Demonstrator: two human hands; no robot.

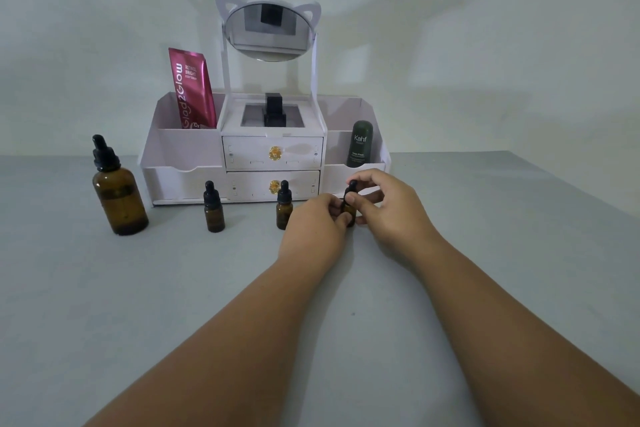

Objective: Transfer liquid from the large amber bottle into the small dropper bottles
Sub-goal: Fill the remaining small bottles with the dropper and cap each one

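L hand [317, 222] grips small dropper bottle [349, 210] body on table [485, 253], R hand [384, 204] pinches its cap. Two more small bottles at 9 o'clock; large amber bottle [117, 191] farther, same dir.

large amber bottle [119, 198]: glossy brown glass, matt black dropper cap | small dropper bottles [214, 210]: same glass and caps | organizer [183, 152]: smooth white plastic, gold-coloured knobs | pouch [192, 88]: shiny red foil | table [173, 288]: matt grey, smooth | mirror [266, 32]: reflective glass
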